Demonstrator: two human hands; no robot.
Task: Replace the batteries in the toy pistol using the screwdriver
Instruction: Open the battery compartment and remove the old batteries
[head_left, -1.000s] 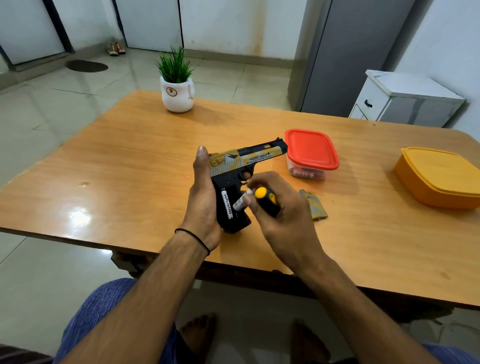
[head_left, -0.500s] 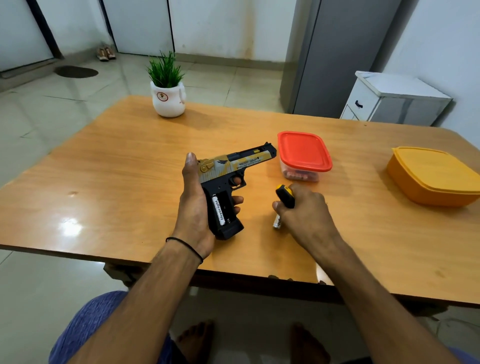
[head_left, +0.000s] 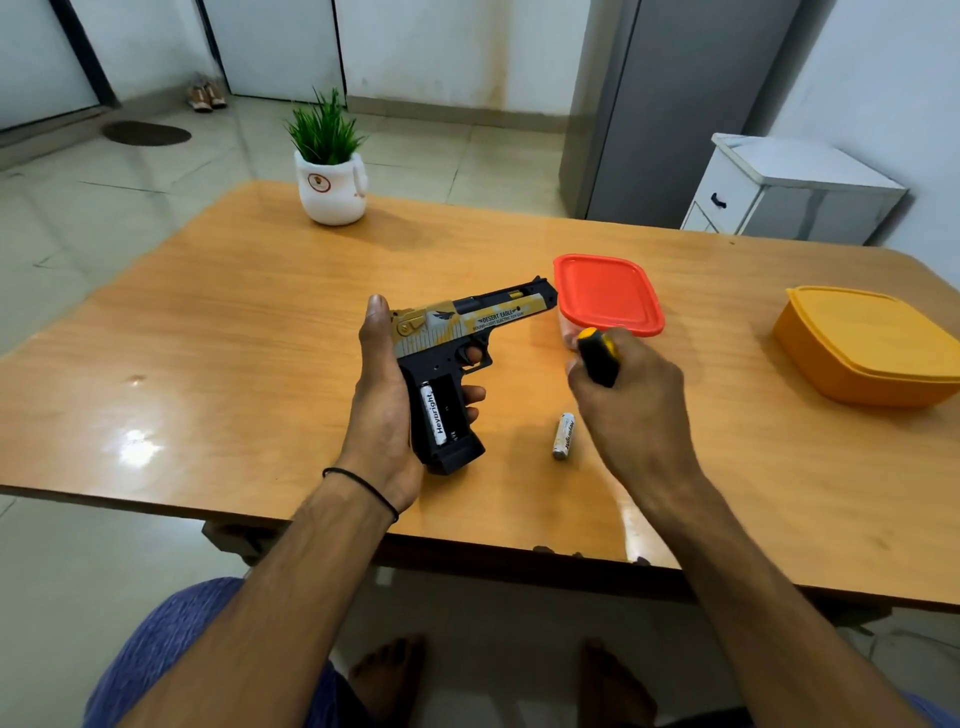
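Observation:
My left hand (head_left: 382, 410) grips the black and gold toy pistol (head_left: 457, 358) by its handle, barrel pointing right. The battery bay in the handle is uncovered, with one white battery (head_left: 434, 415) seated in it and an empty slot beside it. A second white battery (head_left: 564, 435) lies loose on the wooden table (head_left: 234, 338) between my hands. My right hand (head_left: 631, 405) hovers just right of it, holding the screwdriver by its yellow and black handle (head_left: 599, 356); the shaft is hidden.
A clear box with a red lid (head_left: 608, 293) sits just past the pistol's muzzle. An orange lidded container (head_left: 867, 345) stands at the right. A white pot with a green plant (head_left: 331, 176) is at the far edge. The near table edge runs below my wrists.
My right hand took a battery from the pistol's handle, carried it rightwards, and let it go on the table. It still holds the screwdriver. The left hand kept the pistol steady.

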